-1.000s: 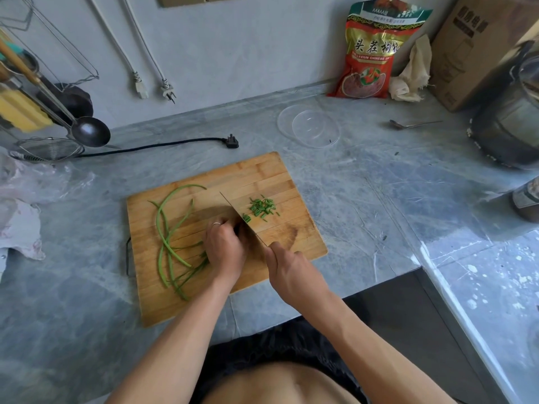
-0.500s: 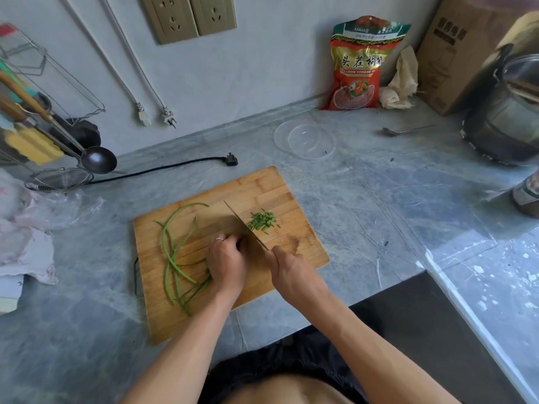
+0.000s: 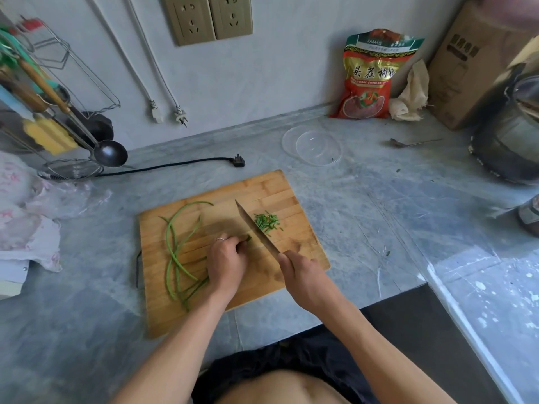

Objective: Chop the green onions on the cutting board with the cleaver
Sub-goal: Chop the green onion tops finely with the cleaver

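The cleaver (image 3: 256, 228) handle was hidden inside the right hand (image 3: 303, 275), and the cardboard box (image 3: 469, 62) was cut off by the top edge.

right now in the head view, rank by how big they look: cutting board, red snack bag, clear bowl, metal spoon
1. cutting board
2. red snack bag
3. clear bowl, though nearer than the bag, so that pair is unsure
4. metal spoon

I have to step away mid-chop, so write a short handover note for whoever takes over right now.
Left hand: fingers curled, pinning the green onions on the cutting board.
Right hand: grips the cleaver, blade just right of the left fingertips.
Done: a small pile of chopped pieces lies right of the blade.
Left: the long stalks trailing left across the board are uncut.
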